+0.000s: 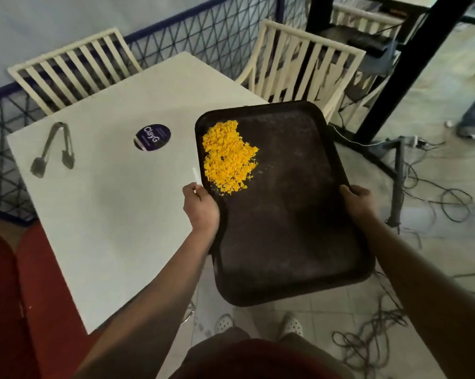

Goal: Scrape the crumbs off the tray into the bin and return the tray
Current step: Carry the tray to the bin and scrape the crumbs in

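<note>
Tray point(285, 214) gripped at both edges by hands, left point(202, 209), right point(360, 201); fingers hidden beneath.

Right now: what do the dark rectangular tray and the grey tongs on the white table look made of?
Dark rectangular tray: probably moulded plastic, matte dark brown, scuffed, with rounded corners and a raised lip. Grey tongs: likely metal, dull grey finish; too blurred to be sure.

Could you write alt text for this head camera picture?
Two hands, left and right, hold a dark tray with a pile of yellow crumbs beside a white table where metal tongs lie.
</note>
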